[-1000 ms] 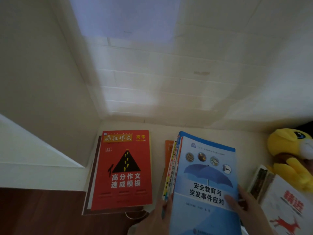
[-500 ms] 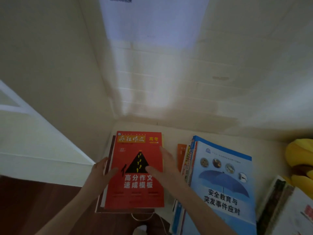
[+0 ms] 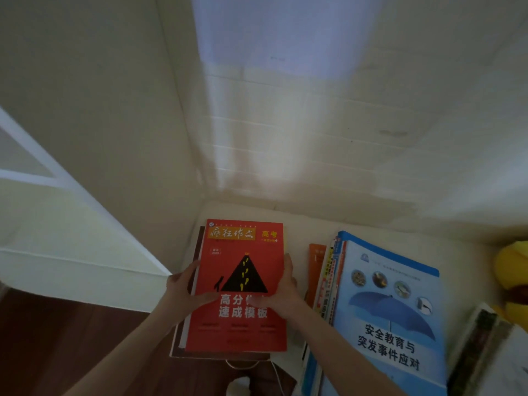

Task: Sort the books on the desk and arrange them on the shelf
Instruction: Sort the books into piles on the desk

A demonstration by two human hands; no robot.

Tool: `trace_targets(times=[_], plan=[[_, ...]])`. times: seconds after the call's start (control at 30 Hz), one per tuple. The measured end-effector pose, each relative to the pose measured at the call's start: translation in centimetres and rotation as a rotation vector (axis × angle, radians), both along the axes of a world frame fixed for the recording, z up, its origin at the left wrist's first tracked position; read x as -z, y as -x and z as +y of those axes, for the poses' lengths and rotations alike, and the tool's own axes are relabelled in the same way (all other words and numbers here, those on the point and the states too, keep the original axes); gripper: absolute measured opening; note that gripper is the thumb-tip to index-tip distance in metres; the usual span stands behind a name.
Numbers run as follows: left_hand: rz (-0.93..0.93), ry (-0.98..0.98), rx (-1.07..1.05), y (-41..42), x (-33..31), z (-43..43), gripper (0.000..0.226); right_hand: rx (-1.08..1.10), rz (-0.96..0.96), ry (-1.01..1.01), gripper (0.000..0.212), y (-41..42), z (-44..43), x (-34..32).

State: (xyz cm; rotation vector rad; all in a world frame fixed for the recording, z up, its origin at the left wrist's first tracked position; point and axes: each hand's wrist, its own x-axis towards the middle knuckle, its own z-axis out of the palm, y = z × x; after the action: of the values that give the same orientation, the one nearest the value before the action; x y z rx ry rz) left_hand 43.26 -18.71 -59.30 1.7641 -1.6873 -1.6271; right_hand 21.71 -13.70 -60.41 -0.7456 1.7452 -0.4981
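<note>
Head view: a pale back wall [image 3: 314, 124] and a plain side panel [image 3: 114, 138] on the left meet in a corner, and the cream desk [image 3: 400, 232] runs right into it. The desk's bare room lies along the back wall, behind the books. The near left edge drops to a dark wooden floor [image 3: 57, 338].

A stack topped by a blue book [image 3: 391, 324] with an umbrella cover fills the right-centre and runs out of the bottom of the frame. Left of it, close against the side panel, the red book [image 3: 243, 252] lies cover-up on a dark-edged book [image 3: 175, 347] whose near edge sits at the desk's front edge. More books [image 3: 480, 347] lie at the far right, below a yellow plush toy [image 3: 511, 264].

The left hand [image 3: 183, 287] grips the red book's left edge, thumb on the cover. The right hand [image 3: 285, 290] grips the right edge, fingers along the side and thumb across the title. Both clasp it at mid-length; whether it is lifted off the book below cannot be told.

A thin orange book [image 3: 315, 258] stands in the narrow gap between the red book and the blue stack, just beside the right hand. A white cable [image 3: 243, 365] loops below the desk's front edge.
</note>
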Motion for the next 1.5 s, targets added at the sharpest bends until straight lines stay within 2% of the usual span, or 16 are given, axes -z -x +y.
trace_targets(times=[0.03,0.1,0.17,0.23,0.3,0.37,0.43,0.5,0.77,0.9,0.97,1.07,1.13,1.3,1.43,1.5], plan=[[0.007,0.005,0.024,-0.6,1.9,-0.2,0.097,-0.025,0.010,0.011,0.136,0.0,0.2,0.1],[0.008,0.000,0.031,-1.3,4.2,-0.4,0.099,-0.045,0.016,0.014,0.135,-0.1,0.3,0.3],[-0.017,0.024,0.022,-0.5,2.2,0.0,0.087,-0.025,0.025,0.043,0.130,-0.1,0.3,0.3],[-0.020,0.037,-0.015,0.9,-1.2,0.6,0.065,0.029,0.018,0.078,0.125,0.2,0.3,0.3],[-0.004,-0.003,-0.106,1.4,-1.4,0.6,0.058,0.098,-0.026,0.083,0.117,0.4,0.2,0.2],[-0.016,-0.047,-0.171,1.3,-0.5,0.3,0.065,0.127,-0.031,0.084,0.088,0.5,0.0,0.3],[0.003,-0.083,-0.182,1.0,0.1,-0.1,0.058,0.134,-0.028,0.074,0.053,0.5,0.0,0.5],[0.008,-0.112,-0.143,1.0,0.2,-0.2,0.049,0.170,-0.111,0.067,0.045,0.2,0.0,0.5],[0.044,-0.187,-0.170,0.7,-0.2,-0.8,0.042,0.195,-0.310,0.159,0.047,0.3,0.9,-0.2],[0.102,-0.157,-0.165,-0.8,0.5,-1.1,0.098,0.228,-0.429,0.174,0.058,2.5,1.8,-2.2],[0.170,-0.136,-0.142,-0.7,-1.4,-1.0,0.089,0.231,-0.472,0.199,0.064,3.7,2.6,-3.6],[0.445,-0.261,-0.055,0.3,-4.3,-0.8,0.061,0.246,-0.560,0.278,0.055,5.1,3.5,-6.2],[0.606,-0.324,-0.016,0.6,-6.2,-1.0,0.058,0.256,-0.615,0.320,0.055,5.6,3.7,-7.7],[0.676,-0.204,-0.122,2.6,-8.3,-1.2,0.054,0.249,-0.579,0.365,0.057,6.6,3.9,-9.9],[0.628,-0.132,-0.139,4.0,-8.8,-0.2,0.095,0.274,-0.570,0.386,0.061,8.6,4.8,-11.3],[0.616,-0.116,-0.144,5.1,-9.0,0.7,0.095,0.282,-0.561,0.403,0.070,9.7,5.7,-11.5]])
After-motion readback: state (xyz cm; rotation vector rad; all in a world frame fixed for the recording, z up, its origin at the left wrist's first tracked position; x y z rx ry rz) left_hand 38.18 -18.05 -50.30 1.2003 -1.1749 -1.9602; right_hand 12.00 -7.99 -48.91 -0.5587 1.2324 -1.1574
